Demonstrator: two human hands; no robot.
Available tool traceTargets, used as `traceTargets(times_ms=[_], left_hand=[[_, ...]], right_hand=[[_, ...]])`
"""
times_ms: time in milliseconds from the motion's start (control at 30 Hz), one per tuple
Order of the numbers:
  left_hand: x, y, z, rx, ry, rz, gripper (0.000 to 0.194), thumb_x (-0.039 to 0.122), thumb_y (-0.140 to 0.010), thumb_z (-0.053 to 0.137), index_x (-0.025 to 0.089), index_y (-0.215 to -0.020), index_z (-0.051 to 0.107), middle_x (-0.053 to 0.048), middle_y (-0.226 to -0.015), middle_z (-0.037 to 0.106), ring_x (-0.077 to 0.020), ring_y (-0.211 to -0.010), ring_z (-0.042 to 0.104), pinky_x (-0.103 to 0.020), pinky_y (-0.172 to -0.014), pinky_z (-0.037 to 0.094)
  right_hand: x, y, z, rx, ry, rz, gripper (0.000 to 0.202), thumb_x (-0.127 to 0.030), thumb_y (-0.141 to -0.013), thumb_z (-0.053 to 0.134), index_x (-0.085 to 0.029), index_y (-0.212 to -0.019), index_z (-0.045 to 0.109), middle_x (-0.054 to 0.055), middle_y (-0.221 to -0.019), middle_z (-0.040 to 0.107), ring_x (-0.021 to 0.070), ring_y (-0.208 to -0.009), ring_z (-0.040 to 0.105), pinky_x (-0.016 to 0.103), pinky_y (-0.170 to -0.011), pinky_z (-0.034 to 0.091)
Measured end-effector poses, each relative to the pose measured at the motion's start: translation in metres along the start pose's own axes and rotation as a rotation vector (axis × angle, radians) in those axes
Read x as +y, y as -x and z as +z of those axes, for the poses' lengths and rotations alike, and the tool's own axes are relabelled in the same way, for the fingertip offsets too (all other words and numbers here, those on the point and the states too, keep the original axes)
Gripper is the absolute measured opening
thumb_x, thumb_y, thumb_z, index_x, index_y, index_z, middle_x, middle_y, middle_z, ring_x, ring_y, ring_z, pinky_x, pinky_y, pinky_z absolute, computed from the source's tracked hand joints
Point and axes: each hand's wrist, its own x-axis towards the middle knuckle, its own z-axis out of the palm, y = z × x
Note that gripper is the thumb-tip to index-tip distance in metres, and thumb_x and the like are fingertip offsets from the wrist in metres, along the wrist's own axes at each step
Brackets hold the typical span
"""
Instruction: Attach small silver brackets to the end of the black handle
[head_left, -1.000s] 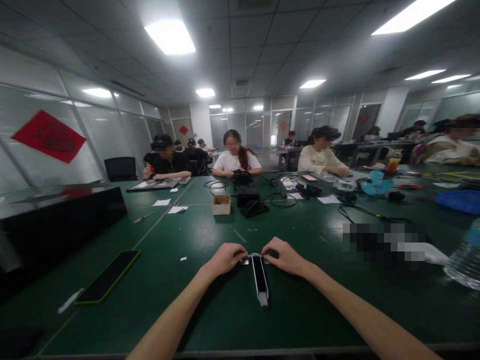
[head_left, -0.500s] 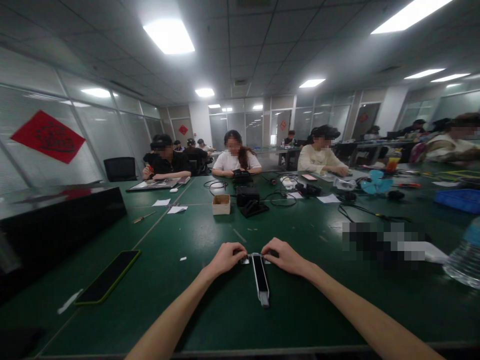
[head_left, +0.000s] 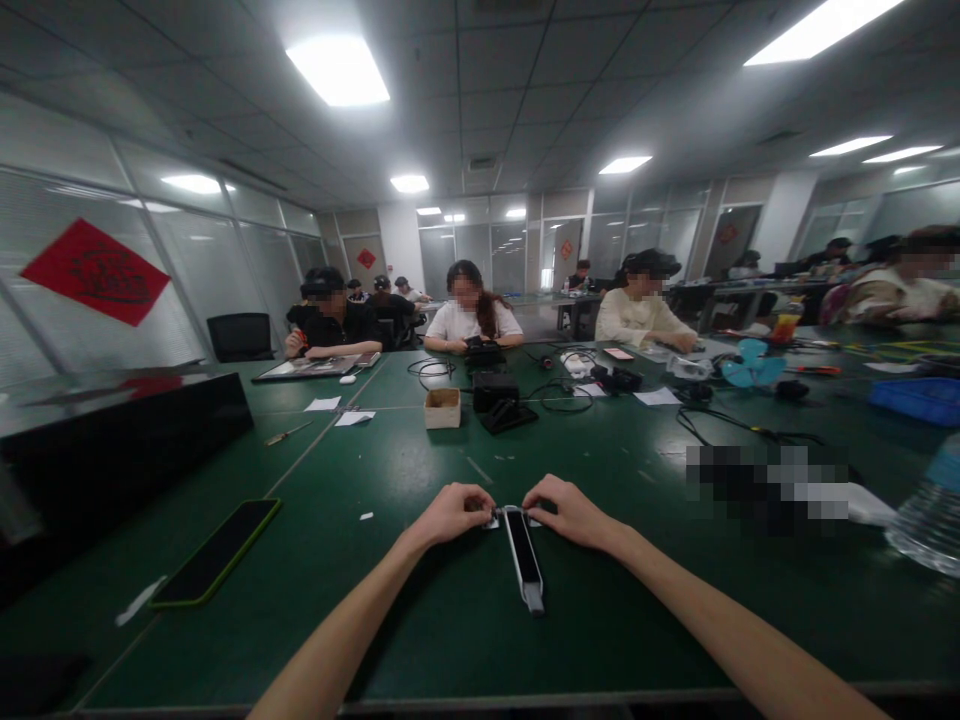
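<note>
A long, narrow device (head_left: 524, 555) with a black face, a pale rim and a grey tip lies on the green table (head_left: 420, 640) in front of me, its tip toward me. At its far end, small shiny pieces stick out to both sides. My left hand (head_left: 454, 513) is closed in a pinch at the left piece, thumb and fingertips together. On the opposite side my right hand (head_left: 564, 508) pinches at the right piece in the same way. My fingers cover most of these pieces, so their kind is hidden.
A phone-like slab with a green edge (head_left: 217, 553) lies left. Ahead are a small open box (head_left: 442, 408), a black device (head_left: 495, 395) and cables. To the right stand blue fan blades (head_left: 753, 364), a blue tray (head_left: 919, 398) and a clear bottle (head_left: 930, 510). Several people sit beyond.
The device's near tip has swung slightly to the right, while its far end stays between my hands. Both hands keep almost the same place and pinch.
</note>
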Motion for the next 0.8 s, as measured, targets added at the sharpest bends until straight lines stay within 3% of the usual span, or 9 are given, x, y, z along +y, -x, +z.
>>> traceTargets(times_ms=[300, 633, 800], left_hand=[[-0.01, -0.003, 0.003, -0.001, 0.035, 0.016, 0.019, 0.028, -0.08, 0.058, 0.016, -0.093, 0.066, -0.001, -0.086, 0.066, -0.0138, -0.077, 0.059, -0.024, -0.073, 0.044], [-0.009, -0.005, 0.012, 0.141, -0.064, 0.039, 0.02, 0.028, -0.077, 0.062, 0.018, -0.092, 0.069, 0.001, -0.083, 0.067, -0.0129, -0.07, 0.057, -0.022, -0.067, 0.042], [-0.004, -0.005, 0.011, 0.151, -0.072, 0.038, 0.017, 0.027, -0.075, 0.064, 0.017, -0.088, 0.069, 0.001, -0.082, 0.068, -0.0127, -0.07, 0.057, -0.022, -0.066, 0.043]], right_hand=[[0.0, 0.0, 0.0, 0.003, -0.002, -0.002, 0.014, -0.029, -0.086, 0.055, -0.021, -0.092, 0.065, 0.003, -0.095, 0.062, 0.0163, -0.086, 0.054, 0.031, -0.076, 0.045], [0.005, -0.001, 0.004, 0.034, -0.024, 0.006, 0.015, -0.031, -0.085, 0.056, -0.021, -0.093, 0.064, 0.003, -0.094, 0.062, 0.0163, -0.084, 0.054, 0.031, -0.074, 0.046], [0.006, -0.003, 0.006, 0.03, -0.036, 0.017, 0.015, -0.031, -0.085, 0.056, -0.02, -0.092, 0.064, 0.003, -0.093, 0.062, 0.0166, -0.084, 0.054, 0.031, -0.076, 0.045]])
